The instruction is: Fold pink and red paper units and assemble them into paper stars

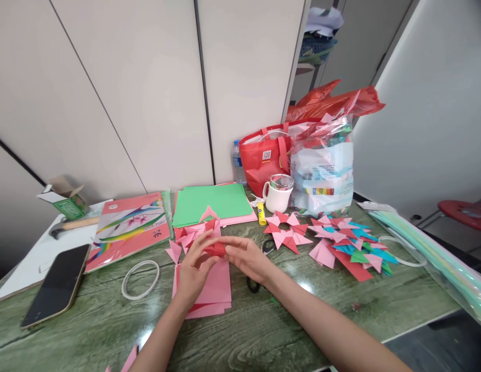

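My left hand and my right hand meet over the table, fingers closed on a small red folded paper. Fingers hide part of it. Beneath lie pink paper sheets. Just behind my left hand are pink and red folded paper pieces. Scissors with black handles lie under my right hand, which covers their middle. To the right rests a pink and red paper star ring, beside a pile of folded pieces in pink, red, blue and green.
At the back are green paper sheets, a glue stick, a white mug, a red bag and a water bottle. On the left are a phone, a paper pack, a hammer and a white ring.
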`<state>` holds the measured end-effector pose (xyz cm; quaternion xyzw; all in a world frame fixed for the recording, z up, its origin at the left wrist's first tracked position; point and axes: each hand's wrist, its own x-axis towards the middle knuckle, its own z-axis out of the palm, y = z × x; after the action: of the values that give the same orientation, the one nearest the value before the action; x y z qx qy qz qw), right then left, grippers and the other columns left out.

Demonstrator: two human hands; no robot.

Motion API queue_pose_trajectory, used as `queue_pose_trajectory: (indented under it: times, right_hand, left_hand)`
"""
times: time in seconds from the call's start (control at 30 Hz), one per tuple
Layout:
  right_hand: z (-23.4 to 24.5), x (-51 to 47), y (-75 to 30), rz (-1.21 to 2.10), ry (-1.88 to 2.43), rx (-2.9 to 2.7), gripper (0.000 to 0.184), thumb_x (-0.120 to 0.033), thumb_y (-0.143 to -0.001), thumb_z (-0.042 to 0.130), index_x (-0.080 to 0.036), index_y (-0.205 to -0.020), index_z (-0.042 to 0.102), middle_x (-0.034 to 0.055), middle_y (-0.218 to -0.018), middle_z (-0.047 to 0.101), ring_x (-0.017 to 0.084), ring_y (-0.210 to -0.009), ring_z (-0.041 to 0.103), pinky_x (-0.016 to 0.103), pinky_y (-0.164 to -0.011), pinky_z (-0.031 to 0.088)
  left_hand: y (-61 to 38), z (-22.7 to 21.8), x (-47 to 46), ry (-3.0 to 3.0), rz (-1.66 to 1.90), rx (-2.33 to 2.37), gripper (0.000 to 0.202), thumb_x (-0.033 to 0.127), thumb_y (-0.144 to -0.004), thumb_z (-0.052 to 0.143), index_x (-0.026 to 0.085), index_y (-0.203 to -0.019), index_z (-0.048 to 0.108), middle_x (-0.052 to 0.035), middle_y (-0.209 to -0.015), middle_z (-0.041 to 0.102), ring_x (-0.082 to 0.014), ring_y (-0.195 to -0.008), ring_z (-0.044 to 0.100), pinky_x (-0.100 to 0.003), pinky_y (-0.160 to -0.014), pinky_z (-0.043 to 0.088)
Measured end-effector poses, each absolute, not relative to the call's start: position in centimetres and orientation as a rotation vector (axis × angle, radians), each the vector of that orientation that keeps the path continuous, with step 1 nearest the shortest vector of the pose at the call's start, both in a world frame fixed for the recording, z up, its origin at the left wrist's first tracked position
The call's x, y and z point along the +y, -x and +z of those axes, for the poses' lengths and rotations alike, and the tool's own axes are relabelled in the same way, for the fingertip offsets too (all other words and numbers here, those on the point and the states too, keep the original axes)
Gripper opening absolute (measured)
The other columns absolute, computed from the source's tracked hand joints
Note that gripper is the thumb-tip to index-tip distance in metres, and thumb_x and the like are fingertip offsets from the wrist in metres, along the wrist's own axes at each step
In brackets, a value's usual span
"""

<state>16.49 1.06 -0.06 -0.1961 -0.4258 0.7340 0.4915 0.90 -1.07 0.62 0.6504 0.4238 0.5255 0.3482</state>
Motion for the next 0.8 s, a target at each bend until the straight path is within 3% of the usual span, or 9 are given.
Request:
queue_pose_trajectory:
  times: [0.17, 0.27, 0.4, 0.5, 0.6, 0.73, 0.8]
  right_hand:
    - [-0.4, 0.7, -16.2, 1.577, 0.581, -1.286, 0.026, -0.031, -0.069, 0.071, -0.023, -0.093, 0.07, 0.0051, -0.108, 0.064, 0.019, -0.1, 0.058, 0.033, -0.085, 0.045]
    - [-0.6, 0.5, -16.1, 1.392, 0.676, -1.454, 0.021, -0.028, -0.067, 0.072, -0.022, -0.087, 0.07, 0.004, -0.101, 0.064, 0.018, -0.092, 0.06, 0.03, -0.078, 0.047]
    - [-0.8, 0.1, -15.9, 1.064, 0.857, -1.626, 0.007, -0.025, -0.074, 0.064, -0.018, -0.076, 0.066, 0.0014, -0.074, 0.065, 0.015, -0.07, 0.059, 0.026, -0.064, 0.046]
    - [-1.0, -0.2, -15.7, 0.877, 0.907, -1.753, 0.008, -0.021, -0.082, 0.054, -0.017, -0.077, 0.06, -0.0003, -0.064, 0.062, 0.012, -0.059, 0.056, 0.023, -0.057, 0.043]
    - [-1.0, -0.2, -15.8, 0.76, 0.906, -1.828, 0.007, -0.018, -0.083, 0.052, -0.018, -0.079, 0.058, -0.0017, -0.059, 0.059, 0.012, -0.053, 0.054, 0.023, -0.055, 0.042]
    - [-0.8, 0.9, -17.1, 0.609, 0.876, -1.782, 0.01, -0.018, -0.084, 0.051, -0.019, -0.085, 0.061, 0.0034, -0.077, 0.066, 0.015, -0.069, 0.06, 0.024, -0.059, 0.047]
    - [-0.8, 1.7, -18.0, 0.464, 0.847, -1.785, 0.023, -0.011, -0.084, 0.044, -0.02, -0.097, 0.06, 0.0069, -0.096, 0.065, 0.018, -0.091, 0.059, 0.03, -0.074, 0.049]
  left_hand:
    - [-0.4, 0.6, -0.9, -1.657, 1.409, 1.176, 0.01, 0.026, -0.075, 0.063, 0.022, -0.081, 0.069, -0.0071, -0.108, 0.064, -0.0245, -0.105, 0.056, -0.037, -0.088, 0.046]
    - [-0.2, 0.4, -0.7, -1.64, 1.421, 1.147, 0.007, 0.026, -0.072, 0.066, 0.02, -0.069, 0.067, -0.0064, -0.093, 0.068, -0.0243, -0.095, 0.06, -0.037, -0.085, 0.047]
    - [-0.4, 0.1, -0.6, -1.618, 1.365, 1.101, 0.009, 0.026, -0.072, 0.066, 0.017, -0.071, 0.066, -0.0075, -0.086, 0.068, -0.0232, -0.089, 0.061, -0.036, -0.081, 0.048]
    - [-0.7, 0.0, -0.7, -1.571, 1.319, 1.09, 0.016, 0.03, -0.073, 0.065, 0.016, -0.081, 0.067, -0.0098, -0.094, 0.068, -0.0225, -0.084, 0.063, -0.033, -0.07, 0.051]
    - [-0.9, 0.0, -0.8, -1.532, 1.318, 1.092, 0.019, 0.032, -0.073, 0.065, 0.016, -0.083, 0.067, -0.0104, -0.093, 0.069, -0.0229, -0.085, 0.064, -0.033, -0.071, 0.051]
    - [-0.6, 0.2, -0.6, -1.376, 1.385, 1.129, 0.021, 0.034, -0.074, 0.065, 0.015, -0.081, 0.063, -0.0081, -0.08, 0.071, -0.0212, -0.076, 0.066, -0.034, -0.071, 0.052]
    - [-0.4, 0.2, -0.4, -1.259, 1.449, 1.105, 0.024, 0.036, -0.073, 0.065, 0.015, -0.082, 0.06, -0.0074, -0.078, 0.071, -0.0211, -0.072, 0.067, -0.034, -0.068, 0.053]
